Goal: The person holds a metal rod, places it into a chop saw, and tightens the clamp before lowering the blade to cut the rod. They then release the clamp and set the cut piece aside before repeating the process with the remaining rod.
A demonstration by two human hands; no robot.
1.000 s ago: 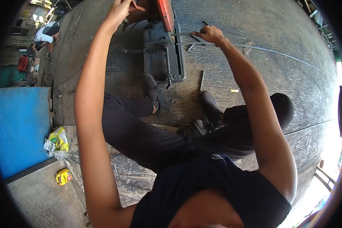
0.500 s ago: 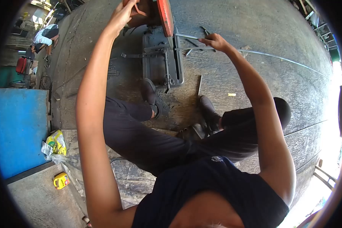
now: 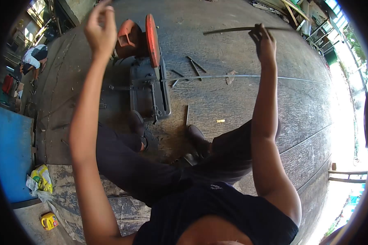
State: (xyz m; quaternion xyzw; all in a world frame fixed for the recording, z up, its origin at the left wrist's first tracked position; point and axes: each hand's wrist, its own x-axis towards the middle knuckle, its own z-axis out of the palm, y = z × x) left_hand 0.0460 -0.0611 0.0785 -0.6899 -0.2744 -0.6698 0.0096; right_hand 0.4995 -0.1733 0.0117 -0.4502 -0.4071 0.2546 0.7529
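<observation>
My left hand (image 3: 101, 34) is raised with its fingers apart, holding nothing, just left of a chop saw. The saw's orange blade guard (image 3: 152, 41) and orange motor housing (image 3: 129, 34) stand above its grey base (image 3: 165, 102). My right hand (image 3: 265, 43) grips a dark thin metal bar (image 3: 223, 30) up and to the right, off the floor. A long thin metal rod (image 3: 298, 79) lies across the saw base and runs far to the right. Short cut metal pieces (image 3: 195, 67) lie on the floor right of the saw.
My shoes (image 3: 198, 136) flank the saw's near end. A single short rod (image 3: 187, 114) and a small yellow piece (image 3: 221, 121) lie nearby. At left are a blue panel (image 3: 10, 151), a yellow bag (image 3: 42, 178) and a yellow jug (image 3: 49, 221). Another person (image 3: 34, 57) bends over farther back.
My left hand has come off the saw's handle and risen beside it. My right hand has moved away from the blade, up and right, with a metal bar. The view has shifted.
</observation>
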